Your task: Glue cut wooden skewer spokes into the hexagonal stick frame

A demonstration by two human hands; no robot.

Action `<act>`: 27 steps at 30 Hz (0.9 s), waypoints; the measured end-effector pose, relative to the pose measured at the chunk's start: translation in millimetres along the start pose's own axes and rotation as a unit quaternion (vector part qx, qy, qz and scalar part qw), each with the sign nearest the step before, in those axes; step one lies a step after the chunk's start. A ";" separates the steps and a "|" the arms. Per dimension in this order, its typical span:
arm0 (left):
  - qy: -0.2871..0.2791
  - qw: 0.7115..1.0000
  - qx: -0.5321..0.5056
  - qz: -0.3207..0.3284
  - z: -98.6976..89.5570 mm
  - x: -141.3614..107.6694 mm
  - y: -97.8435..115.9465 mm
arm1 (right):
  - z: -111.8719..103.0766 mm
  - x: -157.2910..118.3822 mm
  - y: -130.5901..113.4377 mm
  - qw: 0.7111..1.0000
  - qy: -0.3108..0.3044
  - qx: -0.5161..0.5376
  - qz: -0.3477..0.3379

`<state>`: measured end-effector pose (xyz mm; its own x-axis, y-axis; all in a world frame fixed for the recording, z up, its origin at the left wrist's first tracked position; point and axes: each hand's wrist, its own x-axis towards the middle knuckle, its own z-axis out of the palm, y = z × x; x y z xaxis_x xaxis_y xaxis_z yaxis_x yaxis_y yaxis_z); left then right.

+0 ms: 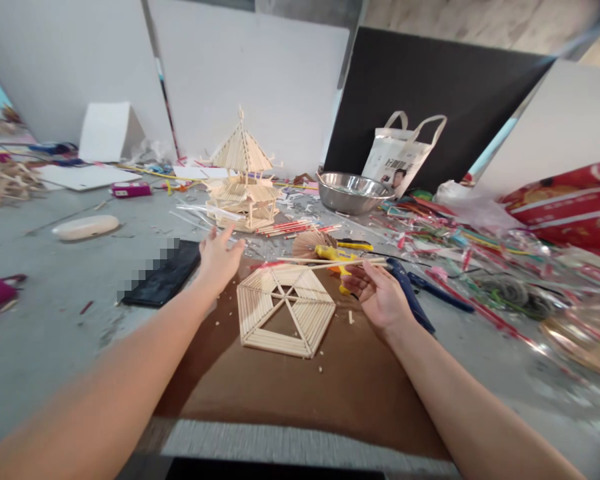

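My right hand (pixel 375 290) is closed on thin wooden sticks (pixel 325 263) that point left, over the back edge of a flat hexagonal stick frame (pixel 317 313). That frame lies on a brown board (pixel 280 393) and has openings near its middle and front. My left hand (pixel 220 257) is raised with its fingers apart, beyond the frame's back left corner. Just behind its fingertips are clear plastic strips (pixel 223 213) and a tiered stick pagoda (pixel 243 160). A yellow glue gun (pixel 333 253) lies behind my right hand, partly hidden by it.
A black phone-like slab (pixel 167 273) lies left of the board. Blue-handled pliers (pixel 410 297) are at the right. Farther back stand a metal bowl (pixel 355 193) and a white bag (pixel 397 157). Red-tipped sticks (pixel 290 228) lie near the pagoda, and plastic scraps cover the right side.
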<state>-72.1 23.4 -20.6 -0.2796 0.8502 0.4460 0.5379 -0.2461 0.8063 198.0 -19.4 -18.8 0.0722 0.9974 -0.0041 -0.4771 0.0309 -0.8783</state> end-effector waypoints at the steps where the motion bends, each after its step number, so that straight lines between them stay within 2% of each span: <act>1: 0.016 0.995 0.071 0.070 1.3 -3.5 2.9 | 0.7 -1.0 1.1 1.000 -0.009 -0.005 0.002; 2: 0.009 0.984 0.115 0.137 2.5 -7.5 6.7 | 1.6 -2.0 1.9 1.000 -0.016 -0.009 0.003; 5: -0.114 0.937 0.145 0.296 5.4 -20.4 20.3 | 5.1 -5.2 3.2 1.000 -0.022 -0.017 0.007; 8: -0.192 0.900 0.140 0.365 6.5 -30.2 30.8 | 7.9 -7.2 3.5 1.000 -0.023 -0.020 0.001; 13: -0.256 0.884 0.161 0.355 3.4 -37.2 37.3 | 7.2 -6.2 5.3 0.999 -0.022 -0.027 -0.015; 20: -0.264 0.865 0.161 0.395 3.6 -42.6 42.8 | 9.8 -7.7 6.1 0.999 -0.010 -0.023 -0.033; 24: -0.243 0.879 0.164 0.376 8.0 -40.5 35.7 | 11.6 -9.7 6.6 0.999 -0.012 -0.025 -0.024; 27: -0.203 0.914 0.156 0.315 8.2 -34.0 26.8 | 8.7 -7.1 4.9 0.999 -0.008 -0.018 -0.030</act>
<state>-41.6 -8.3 -17.3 0.4479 0.7040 0.5511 0.7087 -0.6554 0.2612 187.5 -25.7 -18.9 0.0846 0.9948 0.0565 -0.4403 0.0882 -0.8935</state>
